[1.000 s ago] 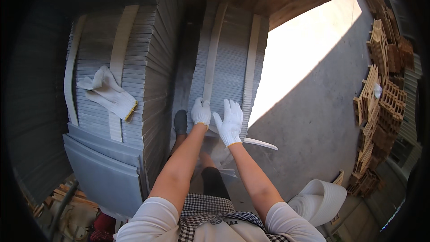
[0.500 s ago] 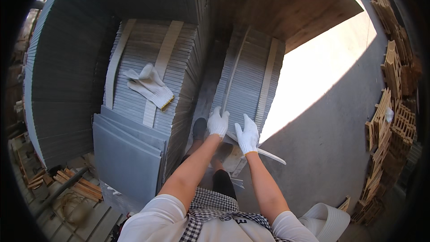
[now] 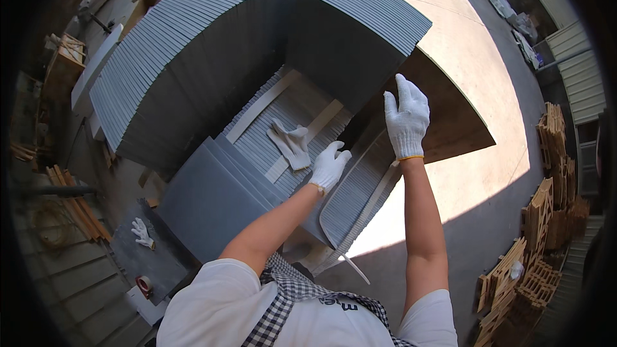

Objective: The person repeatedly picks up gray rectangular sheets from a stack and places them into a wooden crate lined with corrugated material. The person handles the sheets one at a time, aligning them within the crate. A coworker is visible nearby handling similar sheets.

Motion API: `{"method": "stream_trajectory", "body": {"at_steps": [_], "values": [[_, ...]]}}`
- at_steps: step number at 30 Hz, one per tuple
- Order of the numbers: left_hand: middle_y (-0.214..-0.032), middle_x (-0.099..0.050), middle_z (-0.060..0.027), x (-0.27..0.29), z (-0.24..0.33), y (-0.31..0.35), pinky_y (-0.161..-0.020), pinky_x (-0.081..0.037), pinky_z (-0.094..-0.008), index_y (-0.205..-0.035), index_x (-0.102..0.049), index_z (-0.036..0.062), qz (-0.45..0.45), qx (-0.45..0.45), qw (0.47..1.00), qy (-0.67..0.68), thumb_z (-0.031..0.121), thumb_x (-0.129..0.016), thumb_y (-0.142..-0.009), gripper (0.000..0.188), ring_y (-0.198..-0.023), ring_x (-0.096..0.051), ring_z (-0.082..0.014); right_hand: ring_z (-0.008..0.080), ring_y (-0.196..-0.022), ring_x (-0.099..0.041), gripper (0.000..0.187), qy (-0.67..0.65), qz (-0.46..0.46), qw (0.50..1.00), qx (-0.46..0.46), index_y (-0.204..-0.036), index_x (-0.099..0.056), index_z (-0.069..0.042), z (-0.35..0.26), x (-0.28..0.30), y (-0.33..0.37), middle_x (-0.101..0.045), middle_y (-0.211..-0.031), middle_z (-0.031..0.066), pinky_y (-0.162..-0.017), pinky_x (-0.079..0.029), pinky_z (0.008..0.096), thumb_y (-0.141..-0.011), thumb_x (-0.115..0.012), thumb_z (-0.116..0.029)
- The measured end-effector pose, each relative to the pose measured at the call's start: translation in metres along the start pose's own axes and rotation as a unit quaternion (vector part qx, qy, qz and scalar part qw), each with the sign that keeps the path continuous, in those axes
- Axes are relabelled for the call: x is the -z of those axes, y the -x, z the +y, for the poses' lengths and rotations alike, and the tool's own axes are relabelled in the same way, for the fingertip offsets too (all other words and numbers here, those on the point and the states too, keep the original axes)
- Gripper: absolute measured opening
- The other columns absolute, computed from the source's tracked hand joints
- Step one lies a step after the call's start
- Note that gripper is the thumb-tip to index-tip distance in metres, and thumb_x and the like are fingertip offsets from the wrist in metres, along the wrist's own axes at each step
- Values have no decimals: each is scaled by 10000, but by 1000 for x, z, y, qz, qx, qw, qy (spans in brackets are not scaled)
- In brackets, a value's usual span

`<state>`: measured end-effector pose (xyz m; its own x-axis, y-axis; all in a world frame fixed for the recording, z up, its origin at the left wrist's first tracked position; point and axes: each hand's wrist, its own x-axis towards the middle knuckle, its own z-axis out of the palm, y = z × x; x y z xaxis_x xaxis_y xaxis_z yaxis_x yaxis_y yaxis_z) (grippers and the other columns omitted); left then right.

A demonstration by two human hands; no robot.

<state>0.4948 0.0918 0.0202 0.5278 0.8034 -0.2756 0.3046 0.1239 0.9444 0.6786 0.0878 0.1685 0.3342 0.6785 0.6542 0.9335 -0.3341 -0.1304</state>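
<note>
My left hand point(image 3: 330, 167), in a white knit glove, hovers with fingers apart between two stacks of grey sheets. My right hand point(image 3: 408, 115), gloved alike, is raised higher with fingers stretched, in front of a brown board point(image 3: 453, 112). Neither holds anything. Below them is the narrow stack of thin grey sheets point(image 3: 357, 183) with pale strapping; a loose white strap end point(image 3: 357, 270) sticks out at its near side. A spare white glove point(image 3: 292, 143) lies on the wider strapped stack point(image 3: 254, 148), just left of my left hand.
Tall grey sheet stacks point(image 3: 199, 58) rise behind and left. Larger grey sheets point(image 3: 209, 186) lean against the wider stack. At lower left, another glove point(image 3: 142, 233) lies on a dark surface near a tape roll point(image 3: 144, 284). Wooden pallets point(image 3: 536, 283) line the right side.
My right hand has risen up and right, away from the narrow stack. My left hand has lifted off that stack. The view has shifted, now showing the tops of the tall stacks.
</note>
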Motion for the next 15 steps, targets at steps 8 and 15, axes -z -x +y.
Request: {"method": "stream_trajectory", "body": {"at_steps": [8, 15], "values": [[-1151, -659, -232, 28, 44, -88, -950, -479, -461, -1280, -578, 38, 32, -117, 992, -47, 385, -608, -900, 515, -1084, -619, -402, 261, -919, -618, 231, 85, -17, 994, 68, -1083, -681, -197, 4, -46, -101, -662, -1002, 21, -783, -488, 418, -864, -699, -269], [-1572, -220, -302, 87, 122, -284, -1193, -235, -477, -1544, -203, -6, 334, -286, 878, -188, 546, -461, -993, 822, -1462, -198, -480, 267, -874, -631, 238, 5, 4, 991, 132, -1086, -729, -199, 23, -58, -106, -679, -968, 49, -788, -527, 388, -856, -720, -136]]}}
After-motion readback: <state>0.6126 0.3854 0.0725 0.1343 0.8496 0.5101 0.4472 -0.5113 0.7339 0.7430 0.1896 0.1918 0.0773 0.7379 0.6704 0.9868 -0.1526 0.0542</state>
